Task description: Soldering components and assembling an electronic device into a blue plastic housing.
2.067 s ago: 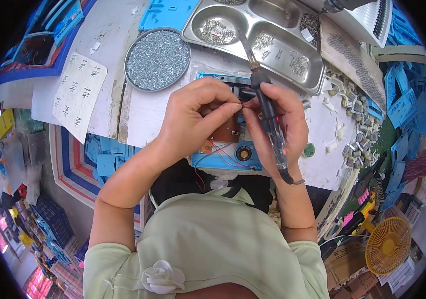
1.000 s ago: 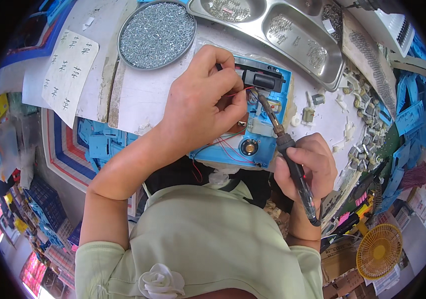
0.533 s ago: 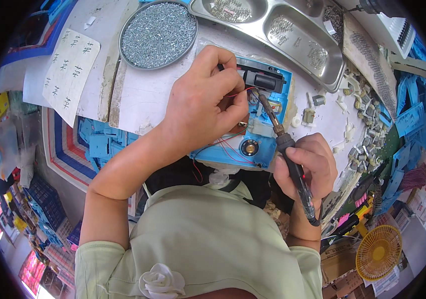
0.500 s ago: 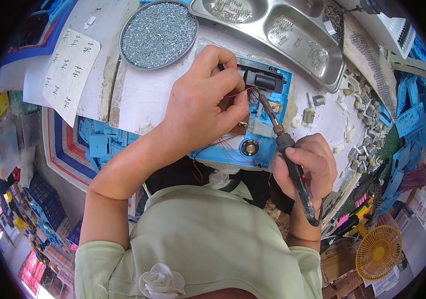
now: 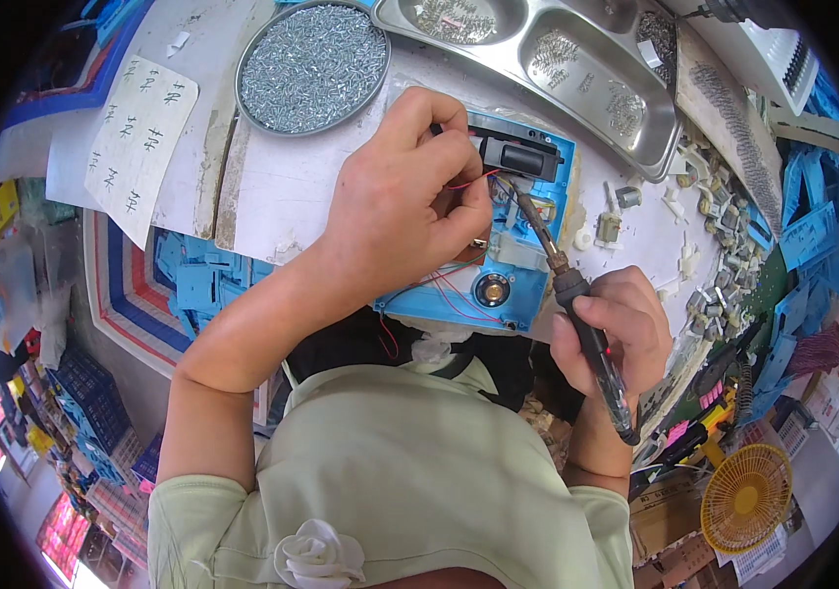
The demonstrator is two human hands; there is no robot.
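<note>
A soldering iron [image 5: 591,339] with a black handle is gripped in my right hand [image 5: 625,329], its tip pointing up and left over the blue plastic housing [image 5: 429,306]. My left hand [image 5: 409,191] is closed over the housing's left part, thumb and fingertips pinched beside a thin red wire [image 5: 481,179]; what exactly they hold is hidden. Inside the housing sit a black rectangular part [image 5: 520,157] and a round speaker-like part [image 5: 491,290]. Thin red and green wires trail across its lower half. The iron's tip is close to the red wire; whether they touch I cannot tell.
A round dish [image 5: 243,83] full of small screws stands at the back. Beside it is a metal compartment tray [image 5: 513,61] with small springs and parts. Small motors [image 5: 609,231] lie to the right. A paper sheet [image 5: 139,147] lies left, a yellow fan [image 5: 745,499] lower right.
My right hand and the soldering iron have shifted slightly right and down, the tip drawing back a little. My left hand stays nearly still.
</note>
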